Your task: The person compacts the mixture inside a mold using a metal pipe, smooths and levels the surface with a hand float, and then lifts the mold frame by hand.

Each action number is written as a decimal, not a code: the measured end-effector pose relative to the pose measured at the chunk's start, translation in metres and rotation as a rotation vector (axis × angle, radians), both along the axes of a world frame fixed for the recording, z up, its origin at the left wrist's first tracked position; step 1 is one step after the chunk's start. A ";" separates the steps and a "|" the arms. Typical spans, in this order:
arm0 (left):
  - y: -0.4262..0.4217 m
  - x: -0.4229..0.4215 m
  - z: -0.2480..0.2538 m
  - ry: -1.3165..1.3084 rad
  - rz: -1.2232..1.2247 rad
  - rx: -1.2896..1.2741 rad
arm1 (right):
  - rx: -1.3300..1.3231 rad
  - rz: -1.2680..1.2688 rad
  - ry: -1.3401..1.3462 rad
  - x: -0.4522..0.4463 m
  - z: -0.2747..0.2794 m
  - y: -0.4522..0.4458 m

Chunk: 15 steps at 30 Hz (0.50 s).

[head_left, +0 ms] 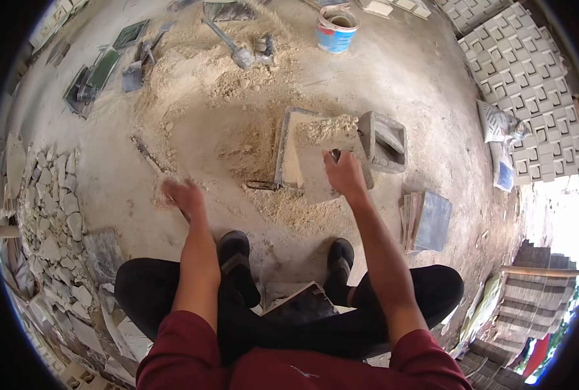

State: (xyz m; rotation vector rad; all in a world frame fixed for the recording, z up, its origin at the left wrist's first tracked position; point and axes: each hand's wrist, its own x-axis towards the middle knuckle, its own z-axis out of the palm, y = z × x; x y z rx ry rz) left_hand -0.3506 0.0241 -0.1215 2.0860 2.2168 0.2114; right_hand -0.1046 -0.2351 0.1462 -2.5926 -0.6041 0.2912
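My right hand point(345, 173) is wrapped round the dark handle of a flat trowel point(316, 170), whose wide plate lies over a metal-edged mould point(281, 146). Crumbly pale mix point(325, 130) is heaped along the plate's far edge. A grey rectangular block with a hollow point(387, 142) stands just right of the mould. My left hand point(183, 195) is blurred by motion, low over the floor at the left. Beside it lies a thin stick-like tool point(148, 155); whether the hand touches it is unclear.
Loose sandy material point(201, 75) spreads beyond the mould, with a shovel point(240, 57) on it. A bucket point(336, 31) stands at the back. Flat plates point(432, 221) lean at the right, stacked blocks point(523, 97) rise farther right, and broken pieces point(52, 208) lie left.
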 end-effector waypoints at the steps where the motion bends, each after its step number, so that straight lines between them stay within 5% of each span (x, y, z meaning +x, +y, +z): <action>1: -0.002 0.023 -0.011 -0.266 -0.171 0.118 | -0.052 0.009 0.011 0.010 0.000 -0.007; 2: -0.009 0.050 -0.015 -0.529 -0.342 0.234 | -0.043 0.005 0.009 0.015 -0.003 -0.014; 6: -0.070 0.145 0.078 -0.560 -0.757 -0.012 | -0.070 -0.023 -0.033 0.035 -0.019 -0.031; 11: -0.128 0.178 0.131 -0.542 -1.194 -0.153 | -0.178 0.038 -0.048 0.041 -0.024 -0.039; 15: -0.132 0.178 0.130 -0.511 -1.207 -0.192 | -0.055 -0.032 -0.015 0.034 -0.023 -0.055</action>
